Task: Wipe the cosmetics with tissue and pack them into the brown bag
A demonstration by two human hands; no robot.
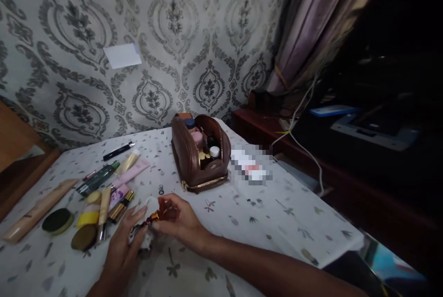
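Observation:
In front of me, low over the table, my left hand [126,232] is closed on a crumpled white tissue [151,205]. The fingers of my right hand [178,221] pinch a small shiny gold and dark red cosmetic tube [154,216], whose other end meets the tissue and left fingers. Its exact kind is partly hidden by my fingers. Left of my hands lie gold tubes [121,206], a tube with a silver cap [103,216], a round brown-lidded jar [84,238] and a yellow container [87,219]. Beyond my right hand stands a brown makeup bag [188,154], unzipped, with bottles and jars inside.
Farther left are a pink tube [131,172], a green bottle [98,179], a dark round container [57,221], a long peach tube [39,211] and a black pen-like item [118,151]. A blurred white packet [251,165] lies right of the bag. White cables [304,101] hang beyond the table edge.

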